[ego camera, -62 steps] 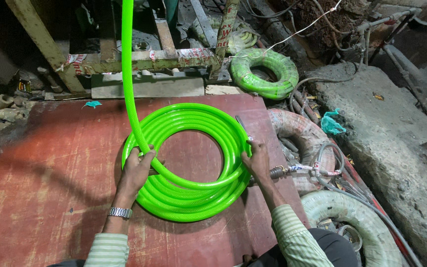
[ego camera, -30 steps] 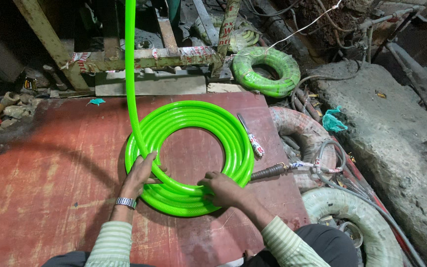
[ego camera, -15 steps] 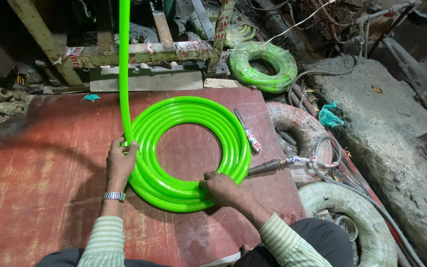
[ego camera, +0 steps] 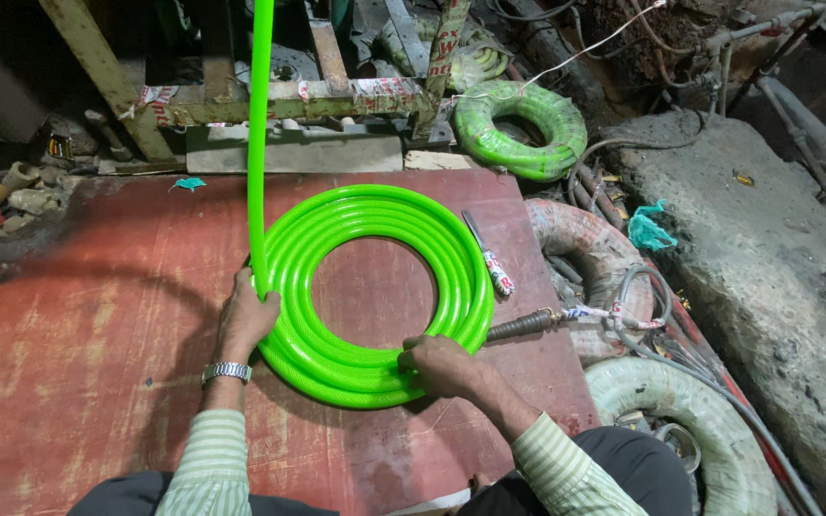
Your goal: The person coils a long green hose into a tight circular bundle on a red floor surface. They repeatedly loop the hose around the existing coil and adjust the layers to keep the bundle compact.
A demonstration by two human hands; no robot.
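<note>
Left hand [ego camera: 246, 320] wrapped around glossy green hose [ego camera: 375, 291] at coil's left edge, right hand [ego camera: 437, 365] pinching the ribbed loops near front, coil flat on worn red table [ego camera: 78, 344], free length rising straight up.

Hose coil [ego camera: 375, 291] lies on board [ego camera: 88, 315], tool [ego camera: 489, 256] apparently just right.

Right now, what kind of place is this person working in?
Probably a small hose-making workshop. A bright green hose is being coiled on a red board by the left hand and right hand. More coils lie around, beside a rusty metal frame and dusty clutter.
</note>
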